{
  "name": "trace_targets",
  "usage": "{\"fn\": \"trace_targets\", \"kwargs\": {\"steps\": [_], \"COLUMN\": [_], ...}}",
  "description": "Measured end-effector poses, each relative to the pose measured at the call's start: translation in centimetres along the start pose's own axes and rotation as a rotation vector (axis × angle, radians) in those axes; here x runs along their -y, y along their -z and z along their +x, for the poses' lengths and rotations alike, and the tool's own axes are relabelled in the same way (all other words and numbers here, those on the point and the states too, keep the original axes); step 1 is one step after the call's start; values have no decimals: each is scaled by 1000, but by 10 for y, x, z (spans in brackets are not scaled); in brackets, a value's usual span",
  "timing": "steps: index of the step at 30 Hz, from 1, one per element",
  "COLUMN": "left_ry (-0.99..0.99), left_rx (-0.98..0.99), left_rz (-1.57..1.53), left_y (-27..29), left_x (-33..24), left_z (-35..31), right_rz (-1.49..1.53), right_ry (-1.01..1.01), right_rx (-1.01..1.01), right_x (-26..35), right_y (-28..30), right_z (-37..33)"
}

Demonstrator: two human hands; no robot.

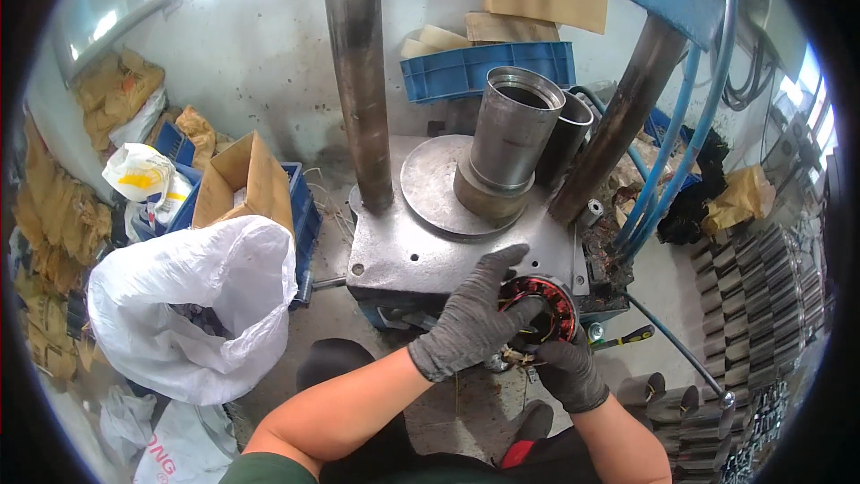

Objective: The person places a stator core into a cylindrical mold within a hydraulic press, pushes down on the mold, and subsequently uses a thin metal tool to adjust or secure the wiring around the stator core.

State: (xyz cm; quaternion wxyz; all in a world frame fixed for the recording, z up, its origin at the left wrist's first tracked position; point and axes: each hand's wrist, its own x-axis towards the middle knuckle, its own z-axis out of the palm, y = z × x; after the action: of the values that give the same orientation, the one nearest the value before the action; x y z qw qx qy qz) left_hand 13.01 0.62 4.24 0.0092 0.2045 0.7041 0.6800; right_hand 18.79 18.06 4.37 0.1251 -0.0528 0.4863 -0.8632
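A round motor stator [568, 306], with red insulation and copper windings inside a metal ring, is tilted in front of the press table's near edge. My left hand [475, 324], in a dark grey knitted glove, grips its left side. One finger reaches over the bore and another points up past the rim. My right hand [573, 375], in a matching glove, is closed round the lower right of the ring. Loose lead wires [518, 357] hang below the stator. Part of the ring is hidden behind my fingers.
On the steel press table [403, 255] a metal cylinder [509, 139] stands on a round plate [430, 181], between two posts [358, 81]. A white sack [134, 305] stands left. Stacked metal parts [752, 287] line the right; a screwdriver [627, 338] lies near my right hand.
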Motion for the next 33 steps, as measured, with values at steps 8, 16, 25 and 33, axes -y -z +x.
{"fn": "trace_targets", "kwargs": {"steps": [8, 16, 25, 33], "left_ry": [-300, -188, 386, 399], "left_rx": [-70, -68, -105, 56], "left_rz": [228, 143, -797, -1352], "left_y": [-12, -14, 13, 30], "left_x": [4, 18, 20, 24], "left_z": [-21, -11, -3, 4], "right_rz": [219, -86, -1274, -1820], "right_ry": [3, 58, 221, 87], "right_rx": [-45, -22, -690, -679], "right_x": [9, 9, 23, 14], "right_y": [10, 26, 182, 171], "right_z": [9, 23, 80, 99]}}
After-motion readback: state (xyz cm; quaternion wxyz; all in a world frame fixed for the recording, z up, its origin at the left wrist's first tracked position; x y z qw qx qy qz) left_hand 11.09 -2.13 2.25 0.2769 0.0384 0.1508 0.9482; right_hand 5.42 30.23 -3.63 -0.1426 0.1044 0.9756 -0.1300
